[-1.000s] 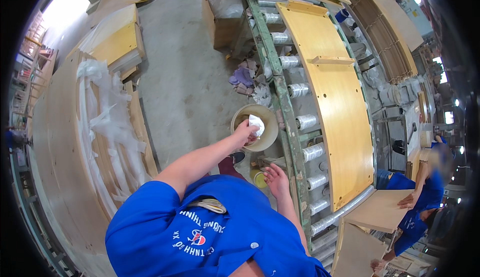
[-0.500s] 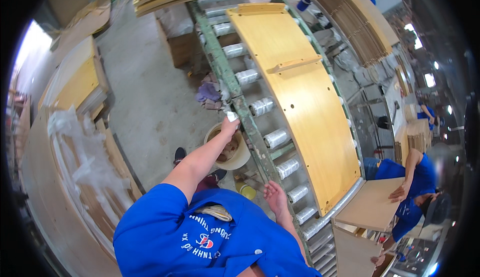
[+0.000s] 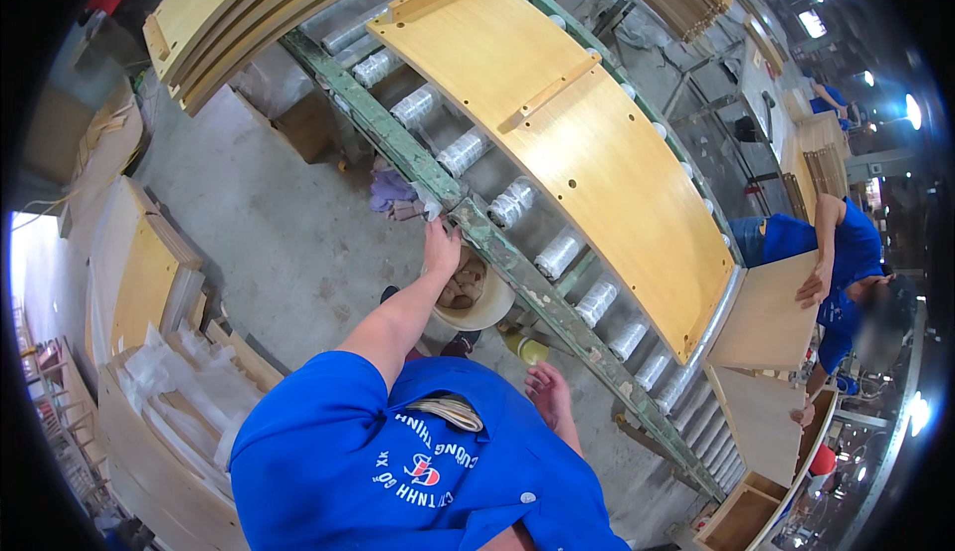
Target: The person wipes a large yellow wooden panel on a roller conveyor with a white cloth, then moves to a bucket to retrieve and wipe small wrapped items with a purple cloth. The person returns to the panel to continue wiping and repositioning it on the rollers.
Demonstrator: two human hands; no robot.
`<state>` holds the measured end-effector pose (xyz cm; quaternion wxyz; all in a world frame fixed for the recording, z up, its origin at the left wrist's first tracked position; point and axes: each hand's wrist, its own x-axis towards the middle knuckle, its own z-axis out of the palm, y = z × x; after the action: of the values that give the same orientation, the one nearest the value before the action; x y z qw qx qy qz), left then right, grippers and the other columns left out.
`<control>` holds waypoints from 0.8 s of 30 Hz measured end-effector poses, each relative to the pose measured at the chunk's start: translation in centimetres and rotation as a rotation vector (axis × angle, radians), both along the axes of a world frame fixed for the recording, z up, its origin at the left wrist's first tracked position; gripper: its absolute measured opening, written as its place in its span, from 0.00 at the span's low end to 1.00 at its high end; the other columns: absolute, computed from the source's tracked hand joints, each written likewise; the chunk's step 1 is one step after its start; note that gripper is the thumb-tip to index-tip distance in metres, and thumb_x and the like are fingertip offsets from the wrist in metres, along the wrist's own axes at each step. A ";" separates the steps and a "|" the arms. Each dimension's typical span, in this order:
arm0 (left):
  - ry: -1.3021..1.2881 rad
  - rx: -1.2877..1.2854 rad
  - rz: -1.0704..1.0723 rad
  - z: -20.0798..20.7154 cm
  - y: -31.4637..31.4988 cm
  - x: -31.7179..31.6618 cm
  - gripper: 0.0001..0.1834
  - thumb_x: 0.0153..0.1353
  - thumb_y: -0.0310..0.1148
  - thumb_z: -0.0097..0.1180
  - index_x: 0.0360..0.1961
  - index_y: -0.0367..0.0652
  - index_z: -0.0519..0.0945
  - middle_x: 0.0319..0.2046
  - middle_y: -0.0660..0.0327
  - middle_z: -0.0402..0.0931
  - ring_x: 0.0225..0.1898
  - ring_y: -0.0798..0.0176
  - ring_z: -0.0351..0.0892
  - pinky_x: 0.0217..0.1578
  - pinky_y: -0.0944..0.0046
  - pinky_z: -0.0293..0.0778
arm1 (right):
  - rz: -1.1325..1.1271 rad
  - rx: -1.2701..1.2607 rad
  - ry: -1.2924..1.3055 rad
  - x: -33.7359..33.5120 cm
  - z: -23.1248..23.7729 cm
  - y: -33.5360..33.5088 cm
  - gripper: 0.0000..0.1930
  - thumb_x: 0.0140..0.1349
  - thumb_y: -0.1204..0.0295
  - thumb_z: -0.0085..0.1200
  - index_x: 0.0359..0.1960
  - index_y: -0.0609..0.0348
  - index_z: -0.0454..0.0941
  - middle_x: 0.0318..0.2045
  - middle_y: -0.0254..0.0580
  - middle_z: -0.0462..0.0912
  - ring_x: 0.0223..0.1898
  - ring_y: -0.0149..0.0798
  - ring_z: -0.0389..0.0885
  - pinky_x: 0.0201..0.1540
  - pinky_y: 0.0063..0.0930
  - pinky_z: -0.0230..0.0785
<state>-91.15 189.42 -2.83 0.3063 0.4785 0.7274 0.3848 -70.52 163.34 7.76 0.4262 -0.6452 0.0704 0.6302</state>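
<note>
My left hand (image 3: 443, 246) reaches to the near side rail of a green roller conveyor (image 3: 507, 253). Its fingers close at a small white piece (image 3: 432, 210), cloth or paper, partly hidden beside the rail. My right hand (image 3: 548, 393) hangs in front of my body, fingers loosely bent and apart, with nothing in it. On the rollers lies a long varnished wooden panel (image 3: 597, 183) with drilled holes, a crosswise strip (image 3: 559, 88) and an end strip. Under my left forearm stands a white bucket (image 3: 489, 304) containing brownish pieces.
Purple and brownish rags (image 3: 391, 190) hang by the rail. Stacked panels (image 3: 288, 14) rise at the far left end; wrapped boards (image 3: 189, 392) stand at left. A yellow-lidded container (image 3: 532, 350) sits below the conveyor. At right a co-worker (image 3: 846, 253) handles a brown board (image 3: 766, 317).
My view has turned, so the conveyor and panel slant more. My left hand has shifted slightly left along the rail with the white piece. The right hand remains loosely bent.
</note>
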 end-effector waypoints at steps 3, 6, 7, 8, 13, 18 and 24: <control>-0.036 -0.150 -0.142 0.8 0.7 -1.1 0.17 0.56 0.37 0.53 0.45 0.43 0.71 0.31 0.53 0.74 0.36 0.48 0.75 0.38 0.54 0.70 | -0.012 -0.042 0.017 -2.3 -0.4 -0.6 0.14 0.59 0.64 0.49 0.46 0.52 0.70 0.36 0.38 0.78 0.33 0.36 0.76 0.35 0.30 0.67; -0.032 -0.226 -0.285 1.0 0.0 -1.8 0.18 0.56 0.40 0.53 0.46 0.44 0.72 0.30 0.54 0.77 0.35 0.48 0.77 0.36 0.51 0.71 | -0.012 -0.102 -0.023 -4.4 0.3 -0.6 0.15 0.59 0.64 0.49 0.46 0.54 0.70 0.35 0.39 0.79 0.32 0.36 0.77 0.34 0.30 0.67; -0.034 -0.230 -0.315 1.1 0.0 -1.6 0.18 0.56 0.41 0.53 0.46 0.44 0.73 0.30 0.53 0.78 0.35 0.47 0.78 0.36 0.51 0.71 | -0.025 -0.120 -0.042 -4.8 0.5 -0.6 0.15 0.60 0.64 0.49 0.46 0.54 0.70 0.35 0.40 0.79 0.32 0.36 0.77 0.34 0.29 0.67; -0.034 -0.235 -0.350 1.2 -0.3 -1.3 0.19 0.56 0.41 0.53 0.46 0.45 0.73 0.30 0.53 0.79 0.35 0.47 0.78 0.36 0.51 0.72 | -0.027 -0.106 -0.053 -5.1 0.6 -0.6 0.15 0.60 0.65 0.49 0.47 0.54 0.70 0.35 0.40 0.79 0.32 0.36 0.77 0.34 0.29 0.68; -0.111 -0.358 -0.330 0.2 1.9 -0.8 0.19 0.53 0.39 0.53 0.45 0.42 0.75 0.34 0.49 0.79 0.38 0.46 0.78 0.39 0.51 0.72 | -0.002 -0.026 -0.092 -6.6 1.4 0.4 0.15 0.60 0.65 0.48 0.47 0.56 0.69 0.35 0.40 0.79 0.32 0.36 0.77 0.33 0.28 0.69; -0.372 -0.191 -0.237 -0.5 2.2 -0.2 0.14 0.51 0.28 0.52 0.40 0.37 0.77 0.34 0.48 0.79 0.37 0.49 0.78 0.41 0.56 0.71 | -0.043 -0.007 -0.095 -7.7 1.6 0.0 0.14 0.61 0.66 0.48 0.47 0.56 0.69 0.36 0.40 0.78 0.32 0.36 0.77 0.34 0.28 0.69; -0.727 -0.223 -0.284 1.5 1.1 -0.2 0.05 0.54 0.26 0.56 0.31 0.39 0.73 0.24 0.64 0.71 0.27 0.68 0.70 0.31 0.67 0.68 | -0.106 0.020 -0.099 -8.7 1.1 -1.4 0.13 0.62 0.65 0.48 0.46 0.55 0.71 0.35 0.38 0.78 0.33 0.33 0.77 0.34 0.26 0.69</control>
<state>-91.38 190.54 -1.31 0.6437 0.3709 0.5356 0.4015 -79.22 161.98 8.90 0.4683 -0.6668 0.0772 0.5745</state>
